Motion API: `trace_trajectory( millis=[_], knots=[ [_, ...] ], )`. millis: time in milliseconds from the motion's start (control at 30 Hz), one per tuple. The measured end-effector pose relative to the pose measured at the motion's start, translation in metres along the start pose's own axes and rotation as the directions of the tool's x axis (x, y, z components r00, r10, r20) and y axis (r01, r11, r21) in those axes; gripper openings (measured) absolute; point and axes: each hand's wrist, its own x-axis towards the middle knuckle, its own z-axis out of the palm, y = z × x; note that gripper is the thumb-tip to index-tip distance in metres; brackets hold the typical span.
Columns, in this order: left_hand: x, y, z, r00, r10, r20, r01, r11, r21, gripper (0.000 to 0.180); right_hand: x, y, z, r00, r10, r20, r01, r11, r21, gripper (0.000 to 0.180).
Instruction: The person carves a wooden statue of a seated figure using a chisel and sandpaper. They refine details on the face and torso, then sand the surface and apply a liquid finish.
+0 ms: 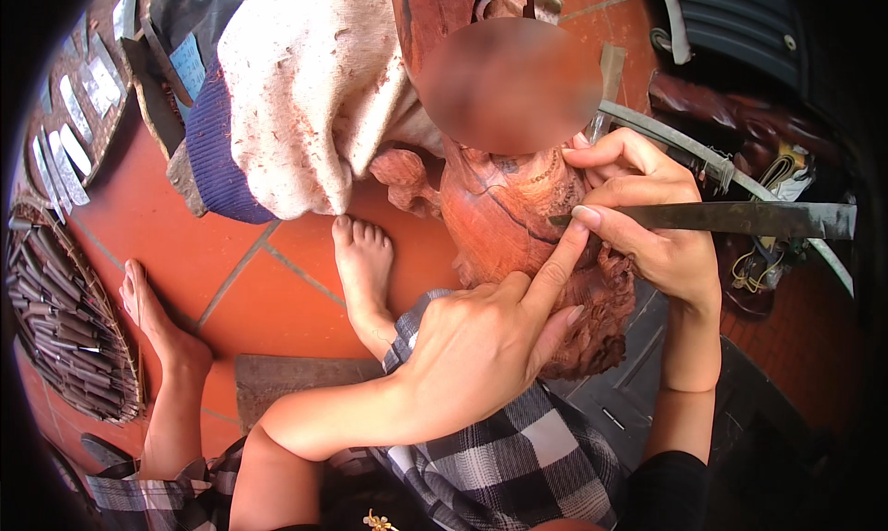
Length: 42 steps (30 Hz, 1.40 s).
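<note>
A reddish-brown wood carving (490, 221) leans across my lap, its upper part blurred and its lower end rough and textured. My right hand (647, 212) is closed on a long, flat, dark metal carving blade (749, 219), pinched between thumb and fingers near its working end. That end meets the carved surface, while the other end sticks out to the right. My left hand (490, 346) lies against the carving from below. Its index finger stretches up to the blade's tip, and its thumb is spread apart; the remaining fingers are partly hidden.
A cream cloth with a navy band (287, 105) lies under the carving's upper side, dotted with wood chips. On the left are a basket of several dark-handled tools (69, 318) and loose metal blades (74, 152). A thin curved strip (703, 147) and a dark blue ridged object (740, 31) lie right.
</note>
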Motion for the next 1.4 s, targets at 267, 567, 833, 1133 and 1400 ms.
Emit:
trace_trajectory(
  millis=[267,567,833,1133,1400],
  knots=[
    [-0.002,-0.001,0.001,1.000,0.022,0.008,-0.023,0.999,0.023,0.074,0.001,-0.002,-0.005,0.998,0.040,0.040,-0.041,0.999,0.013,0.009],
    [-0.002,-0.003,0.002,1.000,0.012,0.011,-0.011,1.000,-0.024,0.071,0.001,-0.003,-0.003,0.997,0.073,0.038,-0.073,0.997,0.017,0.010],
    [0.002,-0.001,-0.003,0.999,-0.022,0.027,0.023,0.999,-0.042,0.067,0.002,-0.003,-0.002,0.998,0.062,0.016,-0.062,0.997,0.037,0.012],
    [0.009,0.005,-0.027,0.899,0.243,-0.363,-0.348,0.901,-0.258,0.040,-0.011,-0.026,-0.038,0.996,0.063,-0.056,-0.056,0.992,0.111,0.015],
    [0.058,0.038,-0.097,0.854,0.425,-0.302,-0.521,0.716,-0.464,0.027,0.008,-0.113,-0.007,0.944,0.245,0.221,-0.307,0.897,0.318,0.041]
  ],
)
